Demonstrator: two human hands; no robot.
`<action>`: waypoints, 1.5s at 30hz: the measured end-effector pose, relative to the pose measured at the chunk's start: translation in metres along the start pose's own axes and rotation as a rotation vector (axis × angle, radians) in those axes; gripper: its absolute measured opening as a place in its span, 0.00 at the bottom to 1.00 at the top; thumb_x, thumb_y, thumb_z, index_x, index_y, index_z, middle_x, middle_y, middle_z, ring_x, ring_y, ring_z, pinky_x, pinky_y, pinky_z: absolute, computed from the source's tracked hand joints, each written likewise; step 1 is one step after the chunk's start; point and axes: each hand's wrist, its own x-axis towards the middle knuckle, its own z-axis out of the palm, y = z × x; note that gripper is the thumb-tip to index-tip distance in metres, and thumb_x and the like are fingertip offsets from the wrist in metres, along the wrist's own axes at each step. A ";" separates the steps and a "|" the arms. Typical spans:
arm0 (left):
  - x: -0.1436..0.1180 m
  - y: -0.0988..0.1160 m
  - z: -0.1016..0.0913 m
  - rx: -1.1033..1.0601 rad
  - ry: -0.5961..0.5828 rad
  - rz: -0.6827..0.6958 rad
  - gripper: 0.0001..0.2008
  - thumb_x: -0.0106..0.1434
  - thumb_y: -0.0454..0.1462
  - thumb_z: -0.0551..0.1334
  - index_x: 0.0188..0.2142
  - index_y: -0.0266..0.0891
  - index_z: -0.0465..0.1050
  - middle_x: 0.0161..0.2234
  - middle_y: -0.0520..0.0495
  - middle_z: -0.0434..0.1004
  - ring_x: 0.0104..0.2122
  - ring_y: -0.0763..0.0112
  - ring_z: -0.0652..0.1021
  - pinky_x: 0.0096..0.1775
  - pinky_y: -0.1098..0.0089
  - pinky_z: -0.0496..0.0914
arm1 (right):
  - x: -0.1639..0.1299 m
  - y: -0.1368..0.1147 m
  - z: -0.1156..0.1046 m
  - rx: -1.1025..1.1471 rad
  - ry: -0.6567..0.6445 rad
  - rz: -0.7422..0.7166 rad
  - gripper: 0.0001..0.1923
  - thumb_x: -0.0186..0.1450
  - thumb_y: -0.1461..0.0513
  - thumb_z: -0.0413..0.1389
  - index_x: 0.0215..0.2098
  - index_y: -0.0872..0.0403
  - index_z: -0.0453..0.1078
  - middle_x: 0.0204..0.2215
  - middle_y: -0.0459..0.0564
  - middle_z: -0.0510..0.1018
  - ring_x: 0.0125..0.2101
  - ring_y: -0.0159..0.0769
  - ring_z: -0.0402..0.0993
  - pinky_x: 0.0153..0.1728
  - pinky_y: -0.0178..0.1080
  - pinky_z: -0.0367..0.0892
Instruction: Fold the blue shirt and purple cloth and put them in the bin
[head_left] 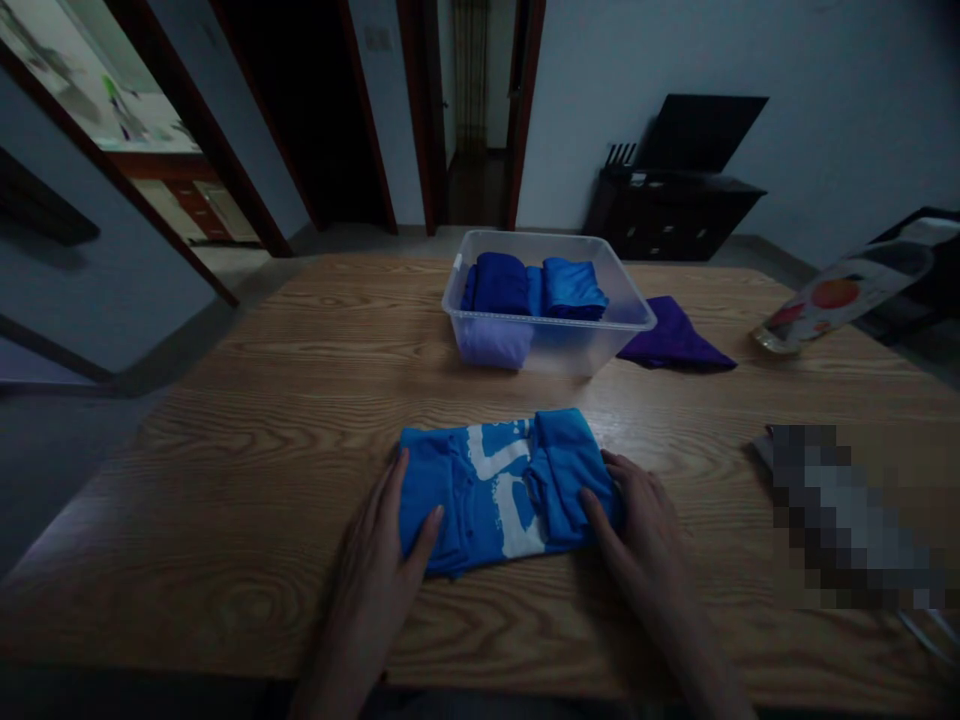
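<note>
On the table (285,420), its wood grain running in wavy bands, a blue garment (510,500) is lying at the near middle, folded into a soft, slightly crooked rectangle, its sides turning inward over a rough-edged white print. The left hand (390,540) is resting along its left edge, thumb lying on the fabric and spreading apart from the fingers; the right hand (634,515) is touching the right edge the same way, thumb and fingers standing apart. Farther off, a translucent plastic box (585,345) with a flared rim is holding a dark blue bundle (501,283), smooth and rounded, and a brighter blue bundle (574,283) with a sheen; lilac cloth (495,340) is showing through its near wall. To its right, a purple cloth (675,335) is lying flat, tapering to a point, and beyond that a clear, patterned container (832,295) is standing.
</note>
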 end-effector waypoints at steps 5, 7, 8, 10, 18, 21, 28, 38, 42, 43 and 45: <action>0.008 0.006 -0.008 -0.073 -0.012 -0.039 0.28 0.76 0.51 0.56 0.72 0.53 0.61 0.69 0.42 0.65 0.68 0.52 0.69 0.69 0.45 0.63 | 0.005 -0.015 -0.003 0.077 0.013 0.101 0.20 0.74 0.47 0.53 0.54 0.53 0.69 0.54 0.61 0.77 0.55 0.54 0.74 0.57 0.57 0.69; 0.007 0.005 -0.006 -0.044 -0.055 -0.057 0.27 0.75 0.51 0.57 0.71 0.55 0.65 0.67 0.42 0.67 0.66 0.49 0.70 0.67 0.43 0.66 | 0.006 -0.020 -0.005 0.113 -0.035 0.191 0.21 0.74 0.46 0.52 0.53 0.52 0.69 0.47 0.59 0.80 0.47 0.51 0.78 0.49 0.53 0.73; 0.007 0.005 -0.005 -0.027 -0.074 -0.064 0.26 0.75 0.51 0.57 0.69 0.56 0.67 0.65 0.42 0.68 0.65 0.48 0.71 0.65 0.43 0.68 | 0.006 -0.023 -0.006 0.131 -0.056 0.228 0.21 0.74 0.46 0.53 0.53 0.52 0.69 0.45 0.58 0.81 0.45 0.50 0.79 0.46 0.51 0.73; 0.005 0.005 -0.003 -0.009 -0.083 -0.067 0.24 0.74 0.50 0.58 0.67 0.57 0.70 0.63 0.42 0.70 0.64 0.47 0.73 0.64 0.44 0.70 | 0.008 -0.027 -0.006 0.165 -0.063 0.264 0.21 0.73 0.45 0.53 0.52 0.51 0.70 0.46 0.57 0.81 0.45 0.51 0.80 0.46 0.50 0.74; 0.000 0.020 0.002 0.036 -0.004 -0.042 0.26 0.74 0.47 0.59 0.69 0.57 0.66 0.66 0.42 0.66 0.63 0.46 0.73 0.62 0.44 0.72 | 0.015 -0.040 -0.001 0.198 -0.083 0.335 0.23 0.71 0.41 0.53 0.48 0.50 0.67 0.43 0.56 0.83 0.39 0.52 0.83 0.37 0.46 0.73; 0.001 0.020 0.005 0.088 -0.010 -0.050 0.27 0.74 0.48 0.59 0.71 0.56 0.65 0.65 0.39 0.66 0.63 0.44 0.72 0.61 0.42 0.72 | 0.017 -0.038 -0.001 0.197 -0.066 0.315 0.27 0.70 0.42 0.55 0.56 0.51 0.65 0.47 0.58 0.83 0.42 0.53 0.83 0.40 0.48 0.75; 0.000 0.007 -0.004 0.319 0.016 0.266 0.38 0.68 0.56 0.66 0.72 0.48 0.62 0.78 0.40 0.43 0.74 0.40 0.54 0.70 0.39 0.57 | 0.016 -0.018 -0.013 0.062 -0.056 0.109 0.31 0.74 0.44 0.53 0.68 0.51 0.63 0.63 0.63 0.73 0.59 0.57 0.75 0.56 0.60 0.73; -0.002 -0.011 0.002 0.409 -0.056 0.527 0.25 0.79 0.37 0.52 0.73 0.43 0.59 0.69 0.46 0.68 0.73 0.56 0.60 0.70 0.45 0.63 | 0.001 -0.003 -0.003 -0.118 -0.240 -0.372 0.36 0.76 0.50 0.55 0.78 0.47 0.54 0.77 0.52 0.49 0.76 0.52 0.46 0.71 0.61 0.61; -0.001 0.007 0.009 0.433 -0.044 0.540 0.27 0.79 0.34 0.50 0.75 0.43 0.55 0.70 0.47 0.66 0.73 0.59 0.61 0.72 0.44 0.60 | 0.002 -0.004 -0.008 -0.061 -0.277 -0.322 0.28 0.79 0.52 0.49 0.75 0.44 0.59 0.76 0.48 0.52 0.75 0.50 0.49 0.70 0.60 0.61; -0.001 0.010 0.011 0.450 -0.064 0.540 0.26 0.79 0.36 0.51 0.75 0.42 0.55 0.71 0.46 0.64 0.73 0.58 0.61 0.72 0.43 0.59 | 0.002 -0.004 -0.009 -0.048 -0.256 -0.295 0.25 0.80 0.54 0.47 0.73 0.44 0.63 0.76 0.47 0.55 0.74 0.49 0.52 0.70 0.60 0.61; -0.002 0.013 0.014 0.465 -0.100 0.549 0.28 0.79 0.43 0.55 0.74 0.40 0.56 0.72 0.43 0.61 0.73 0.54 0.61 0.70 0.42 0.61 | 0.002 -0.005 -0.008 -0.053 -0.169 -0.218 0.23 0.80 0.55 0.44 0.68 0.46 0.69 0.73 0.50 0.61 0.72 0.49 0.57 0.69 0.59 0.63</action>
